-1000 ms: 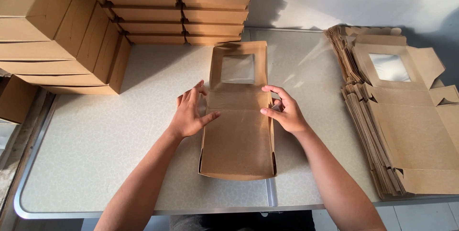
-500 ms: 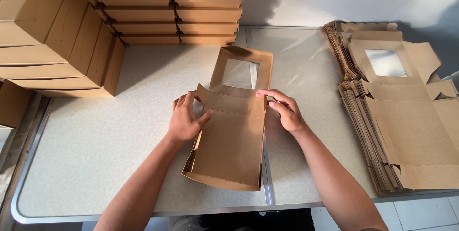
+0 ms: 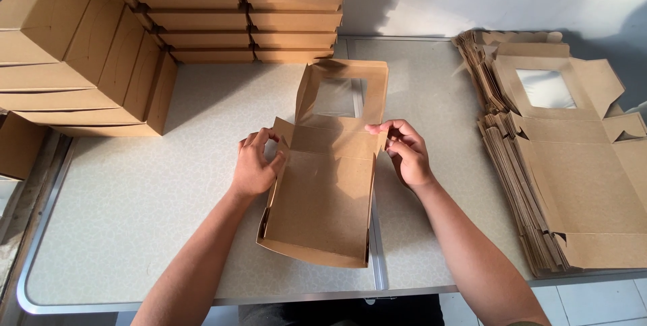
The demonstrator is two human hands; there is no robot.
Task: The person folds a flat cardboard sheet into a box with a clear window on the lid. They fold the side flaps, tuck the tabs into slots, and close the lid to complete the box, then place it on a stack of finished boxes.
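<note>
Beyond my hands and off to my left I see the biggest mass here, the stacks of folded brown boxes (image 3: 168, 29), piled in rows along the far edge and down the left side of the pale speckled table (image 3: 135, 218). Well out past my right hand lies the pile of flat box blanks (image 3: 566, 157), fanned slightly, the top one unfolded with its clear window showing. Between my two hands sits the half-formed brown box (image 3: 323, 198), its tray running from my wrists' level back toward my body, skewed a little so the near end swings to my left, and its windowed lid (image 3: 340, 97) standing up just beyond my fingertips. My left hand (image 3: 256, 167) rests against the box's left wall near the far corner, fingers curled and pressing on the corner flap (image 3: 282, 136) there; I would call it a loose, half-closed grasp on the cardboard. My right hand (image 3: 404, 154) is at the opposite far corner, thumb and forefinger pinched narrowly on the top edge of the right corner flap (image 3: 379, 138), the other fingers bent beside it. The box touches both hands, with the tray's open inside lying between my forearms and its near wall well short of the table's front rim
</note>
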